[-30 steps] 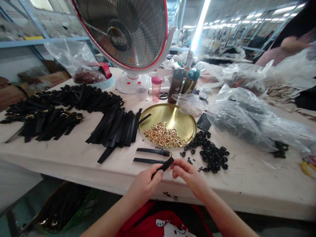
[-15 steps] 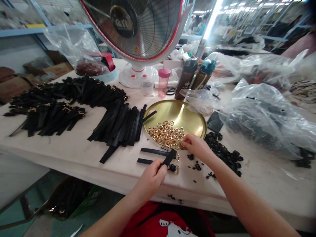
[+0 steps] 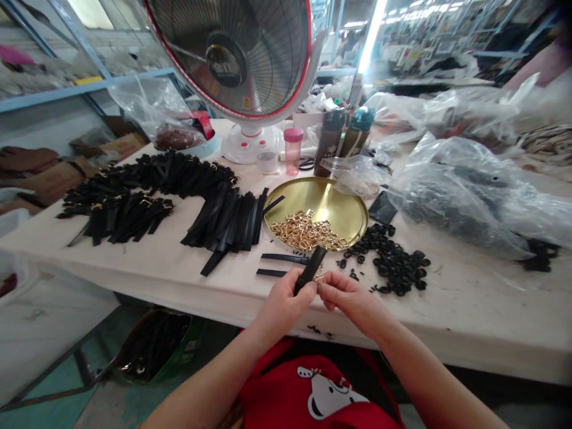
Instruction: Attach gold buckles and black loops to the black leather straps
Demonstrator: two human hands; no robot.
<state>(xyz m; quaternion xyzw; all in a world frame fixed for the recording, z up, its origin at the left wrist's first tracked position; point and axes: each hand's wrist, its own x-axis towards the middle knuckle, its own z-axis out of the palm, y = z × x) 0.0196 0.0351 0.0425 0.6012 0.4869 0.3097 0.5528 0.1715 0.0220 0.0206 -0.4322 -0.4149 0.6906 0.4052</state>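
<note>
My left hand (image 3: 288, 298) is closed on a black strap (image 3: 311, 268), which stands up tilted from the fingers. Close against it, my right hand (image 3: 346, 295) pinches a small gold buckle (image 3: 319, 281) at the strap's lower end; the fingers partly hide it. Behind the hands, two black straps (image 3: 281, 258) lie on the table. Just beyond them a round gold tray (image 3: 344, 205) holds a heap of gold buckles (image 3: 308, 231). Black strap loops (image 3: 400, 262) are piled to the right of my right hand.
Loose black straps (image 3: 232, 220) lie left of the tray, with buckled bundles (image 3: 129, 214) farther left. A fan (image 3: 250, 143), a pink cup (image 3: 292, 152) and two bottles (image 3: 330, 140) stand behind. Plastic bags (image 3: 460, 196) cover the right side. A filled bin (image 3: 152, 345) sits below the table.
My right hand has come from the tray's edge to my left hand, bringing a buckle to the strap. My left hand still grips the strap. The camera view has shifted slightly.
</note>
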